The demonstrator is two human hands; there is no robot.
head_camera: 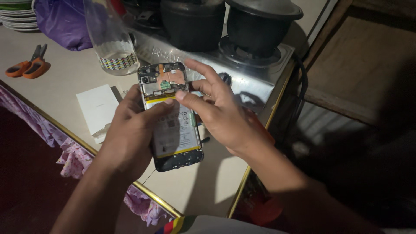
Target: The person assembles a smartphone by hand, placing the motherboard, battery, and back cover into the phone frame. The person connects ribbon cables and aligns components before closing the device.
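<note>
Nearest the camera, a strip of striped cloth (182, 225) shows at the bottom edge, and above it the two forearms reach out over the pale table (65, 82) with its brass-coloured rim. The left hand (130, 134) cradles an opened phone (173, 130) from its left side, palm against the edge and thumb laid across the face near the top of the battery (175, 132); the fingers are curled closed around the body, so the phone is held clear above the table. The right hand (221, 112) comes in from the right with its fingers loosely spread: the index finger presses on the yellow-edged top of the battery, just beside the left thumb, and the other fingers stand free above the exposed circuit board (162, 80). With its back cover off, the phone looks light and stiff but fragile, the bare board and thin ribbon parts easily damaged and the battery best not bent or pierced; the safest hold is by the long frame edges, as the left hand has it. Beyond, a white paper card (97, 106) lies on the table, then a clear glass bottle (108, 37) with a patterned band, orange-handled scissors (28, 67) to the far left, a purple bag (60, 21) and stacked plates (17, 17). Farthest off, two dark pots (260, 21) stand on a metal gas stove (242, 65).
</note>
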